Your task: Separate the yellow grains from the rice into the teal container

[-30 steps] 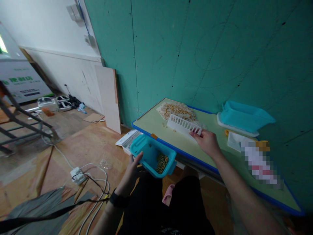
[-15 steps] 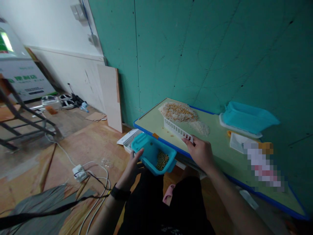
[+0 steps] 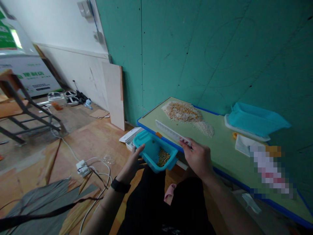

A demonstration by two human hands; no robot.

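Observation:
My left hand point(image 3: 133, 161) grips the left rim of a turquoise plastic container point(image 3: 146, 150), thumb over the edge. The container is tilted just below the front edge of the table point(image 3: 220, 153), with greenish-yellow beans point(image 3: 163, 158) gathered in its near right corner. In my right hand point(image 3: 199, 156) is one end of a long white slotted plastic strip point(image 3: 167, 130). That strip lies slantwise at the table's front edge, beside the container. Behind it on the table spreads a heap of yellow kernels and pale grains point(image 3: 182, 111).
Against the green wall stands another turquoise container point(image 3: 256, 119) on a white tray point(image 3: 228, 125). A white packet point(image 3: 246, 145) and a blurred item lie nearer. On the floor are a power strip point(image 3: 83, 168) with cables and an open white box point(image 3: 130, 135). A board point(image 3: 113, 94) leans by the wall.
My right hand has drawn the slotted strip left and toward the table's front edge. Loose kernels seen beside the strip earlier no longer show there. My left hand still holds the container.

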